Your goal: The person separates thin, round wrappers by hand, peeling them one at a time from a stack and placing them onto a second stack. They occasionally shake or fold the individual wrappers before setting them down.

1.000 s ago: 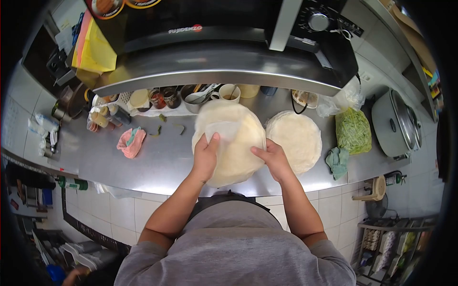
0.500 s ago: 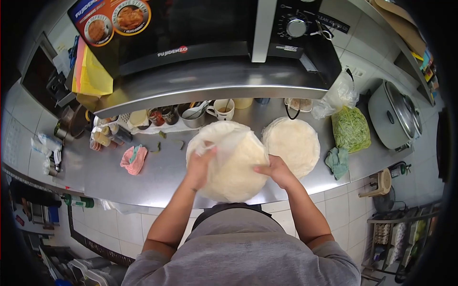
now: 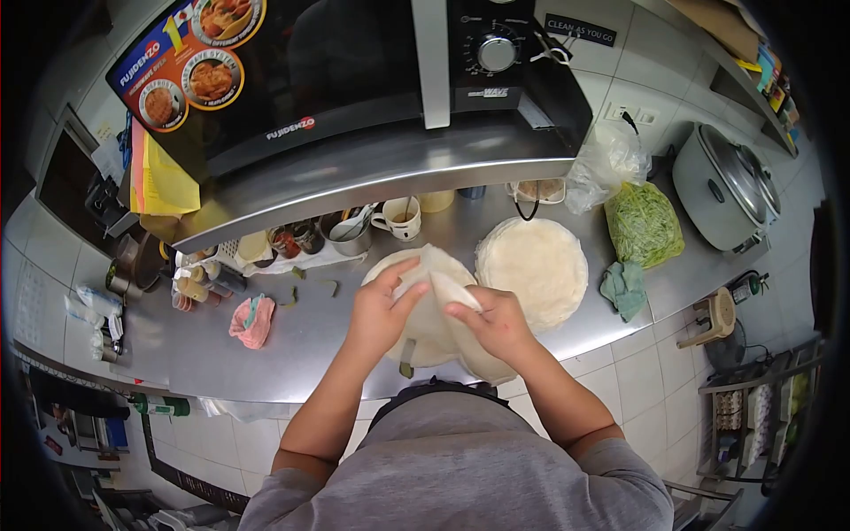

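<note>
Thin, round, off-white wrapper sheets (image 3: 421, 332) lie in a stack on the steel counter in front of me. My left hand (image 3: 382, 305) pinches the upper edge of a raised sheet. With my right hand (image 3: 491, 320) I grip a folded part of the sheet, its fingers wrapped round it. The lifted sheet hangs folded between both hands, over the stack. To the right, a second round stack of pale wrappers (image 3: 531, 273) sits untouched. A small green strip (image 3: 407, 357) shows at the near edge of the first stack.
A microwave (image 3: 354, 80) stands on a shelf above the counter (image 3: 301, 363). Beneath are a mug (image 3: 400, 218) and small containers. At left lies a pink cloth (image 3: 252, 322); at right are a green cloth (image 3: 624, 290), bagged greens (image 3: 644, 226) and a large cooker (image 3: 722, 188).
My hands have moved closer together, and the sheet is now raised and folded between them. The view has shifted and tilted slightly. The green strip at the near edge has come into sight.
</note>
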Available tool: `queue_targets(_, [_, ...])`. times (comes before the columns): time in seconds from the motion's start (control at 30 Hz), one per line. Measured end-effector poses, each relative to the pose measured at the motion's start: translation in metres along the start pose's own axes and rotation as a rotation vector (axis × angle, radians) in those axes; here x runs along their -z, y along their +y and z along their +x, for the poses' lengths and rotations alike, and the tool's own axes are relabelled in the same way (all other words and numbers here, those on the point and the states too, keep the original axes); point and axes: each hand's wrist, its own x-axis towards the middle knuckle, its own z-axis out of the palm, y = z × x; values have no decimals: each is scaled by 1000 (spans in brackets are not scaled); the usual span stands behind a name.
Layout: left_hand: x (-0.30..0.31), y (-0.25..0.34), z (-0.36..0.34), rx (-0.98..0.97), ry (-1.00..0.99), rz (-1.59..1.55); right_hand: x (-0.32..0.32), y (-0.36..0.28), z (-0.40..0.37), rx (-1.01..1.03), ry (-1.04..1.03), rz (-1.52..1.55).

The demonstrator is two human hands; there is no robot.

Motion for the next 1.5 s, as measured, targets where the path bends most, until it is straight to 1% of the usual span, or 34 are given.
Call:
queue_targets(0.03, [-6, -3, 2, -1, 68, -46, 6, 2, -3, 3, 12, 0])
queue_targets(0.07, [-7, -6, 1, -11, 58, -45, 13, 7, -9, -97, 177, 212])
queue_targets(0.1, [-4, -1, 2, 67, 138, -211, 22, 12, -15, -197, 343, 425])
queue_targets(0.13, [0, 3, 2, 149, 215, -378, 35, 19, -20, -163, 442, 597])
queue_targets(0.17, [3, 8, 4, 145, 200, -377, 48, 25, -26, -126, 540, 768])
queue_targets(0.2, [7, 14, 6, 164, 222, -451, 60, 27, -33, -124, 556, 770])
queue_targets(0.23, [9, 16, 9, 186, 242, -525, 73, 25, -41, -91, 675, 862])
queue_targets(0.27, [9, 17, 11, 183, 224, -523, 85, 25, -50, -56, 795, 953])
queue_targets(0.4, [6, 26, 23, 198, 257, -588, 136, 35, -88, -26, 951, 946])
queue_targets(0.43, [5, 29, 26, 204, 281, -605, 150, 35, -98, -30, 1026, 933])
queue_targets(0.47, [5, 29, 30, 211, 257, -646, 164, 39, -107, -33, 1098, 919])
queue_targets(0.5, [2, 33, 33, 209, 244, -644, 177, 45, -118, -32, 1111, 920])
queue_targets(0.6, [-11, 44, 36, 275, 139, -585, 210, 61, -150, -35, 1119, 794])
queue_targets(0.7, [-22, 41, 42, 277, 118, -555, 239, 68, -170, -51, 1167, 752])
queue_targets(0.73, [-24, 41, 45, 279, 116, -554, 248, 73, -177, -43, 1185, 751])
queue_targets(0.77, [-25, 41, 49, 258, 176, -518, 259, 79, -184, -46, 1186, 752])
queue_targets(0.8, [-29, 45, 51, 236, 235, -481, 270, 83, -192, -32, 1259, 747])
queue_targets(0.83, [-35, 50, 52, 238, 233, -477, 278, 86, -198, -18, 1332, 743])
queue_targets(0.9, [-46, 69, 51, 256, 210, -239, 291, 92, -212, -1, 1358, 732])
queue_targets(0.93, [-65, 91, 49, 175, 163, -147, 297, 99, -221, -50, 1314, 655])
queue_targets(0.97, [-79, 91, 49, 179, 160, -145, 302, 105, -226, -98, 1266, 577])
queue_targets(1.03, [-102, 88, 49, 26, -127, 205, 305, 115, -228, -145, 1303, 525])
queue_targets(1.07, [-111, 91, 50, 28, -128, 205, 309, 130, -237, -196, 1297, 452])
queue_targets(1.1, [-122, 100, 54, 11, -330, 290, 313, 139, -241, -244, 1288, 377])
queue_targets(1.13, [-132, 107, 58, -5, -533, 373, 312, 129, -236, -244, 1329, 408])
queue_targets(1.17, [-140, 112, 60, -2, -533, 373, 316, 131, -240, -247, 1327, 408])
queue_targets(1.23, [-151, 121, 68, 1, -414, 190, 320, 137, -249, -258, 1340, 347])
queue_targets(1.27, [-151, 128, 72, 36, -370, 103, 321, 138, -250, -261, 1346, 348])
queue_targets(1.3, [-153, 130, 77, 35, -377, 103, 321, 138, -250, -246, 1383, 361])
queue_targets(1.37, [-157, 134, 90, -112, -188, 30, 320, 134, -247, -234, 1424, 371])
queue_targets(1.4, [-160, 129, 96, -171, -153, 108, 318, 130, -244, -225, 1428, 387])
queue_targets(1.43, [-169, 113, 100, -171, -158, 108, 317, 129, -244, -216, 1431, 403])
queue_targets(1.47, [-181, 92, 103, -26, -158, -86, 316, 134, -247, -219, 1435, 403])
queue_targets(1.5, [-191, 78, 104, 118, -157, -279, 314, 144, -253, -202, 1365, 418])
